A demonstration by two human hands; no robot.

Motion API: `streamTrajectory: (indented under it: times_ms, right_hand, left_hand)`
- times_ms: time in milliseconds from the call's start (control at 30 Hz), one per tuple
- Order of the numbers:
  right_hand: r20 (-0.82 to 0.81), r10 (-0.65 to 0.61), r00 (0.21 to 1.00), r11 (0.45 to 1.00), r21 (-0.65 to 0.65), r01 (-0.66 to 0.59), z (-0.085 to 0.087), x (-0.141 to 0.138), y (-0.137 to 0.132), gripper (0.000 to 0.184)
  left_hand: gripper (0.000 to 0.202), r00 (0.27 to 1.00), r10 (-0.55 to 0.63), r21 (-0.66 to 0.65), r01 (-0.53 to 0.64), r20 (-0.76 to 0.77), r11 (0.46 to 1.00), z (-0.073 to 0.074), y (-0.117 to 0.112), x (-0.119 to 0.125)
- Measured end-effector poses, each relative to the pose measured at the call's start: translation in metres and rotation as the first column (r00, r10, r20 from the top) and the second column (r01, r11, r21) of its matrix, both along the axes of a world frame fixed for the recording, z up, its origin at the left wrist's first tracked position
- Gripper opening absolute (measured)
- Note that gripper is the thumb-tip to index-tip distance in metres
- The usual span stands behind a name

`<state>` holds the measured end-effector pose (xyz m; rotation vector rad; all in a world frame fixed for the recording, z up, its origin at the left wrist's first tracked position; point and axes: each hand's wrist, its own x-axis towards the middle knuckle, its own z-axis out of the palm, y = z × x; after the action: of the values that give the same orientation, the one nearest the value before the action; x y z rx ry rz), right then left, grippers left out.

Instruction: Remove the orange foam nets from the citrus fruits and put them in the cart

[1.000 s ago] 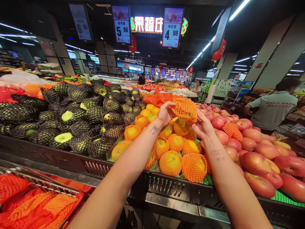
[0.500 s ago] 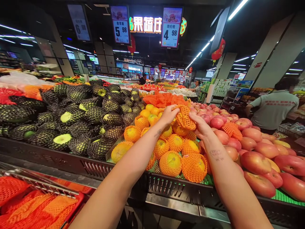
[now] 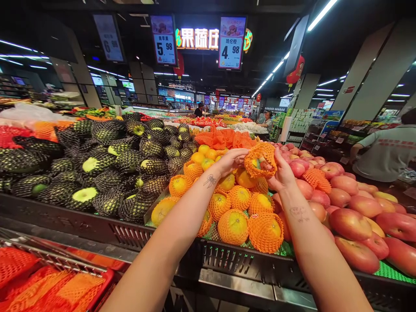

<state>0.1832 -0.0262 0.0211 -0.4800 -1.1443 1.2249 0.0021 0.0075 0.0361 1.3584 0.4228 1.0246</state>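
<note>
Above the oranges, an orange foam fruit net (image 3: 261, 159) is spread into a ring with a gap in its middle. My right hand (image 3: 282, 173) grips its right side, and fingertips show through the gap. At its left edge, my left hand (image 3: 231, 161) has its fingers closed against the mesh, with the tips partly hidden. Below the hands lie oranges (image 3: 233, 226), many in similar orange nets, in a black slotted crate (image 3: 227, 255). One netted orange (image 3: 266, 232) at the front bears a small red sticker.
Dark-netted green fruit (image 3: 120, 158) is heaped to the left, red apples (image 3: 354, 223) to the right. More orange nets (image 3: 224, 138) lie behind the oranges. A red basket (image 3: 105, 281) of nets stands lower left. A person in a grey shirt (image 3: 386, 151) is at the right.
The foam net has shifted slightly right and opened from a bunched shape into a ring. My hands have moved right with it. The person at the right has moved further right.
</note>
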Motion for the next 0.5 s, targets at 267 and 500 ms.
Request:
streamTrajectory:
  times_ms: [267,500]
  right_hand:
    - [-0.014,-0.023,1.0,0.999,0.037,0.023,0.002,-0.002,-0.009,0.046]
    - [0.115,0.083,0.99,0.992,0.088,-0.093,0.003,-0.01,-0.022,0.049]
  left_hand:
    - [0.04,0.986,-0.147,0.104,0.139,0.077,0.985,0.006,-0.009,-0.007]
    - [0.032,0.941,-0.28,0.056,0.295,-0.189,0.954,0.003,-0.013,-0.006]
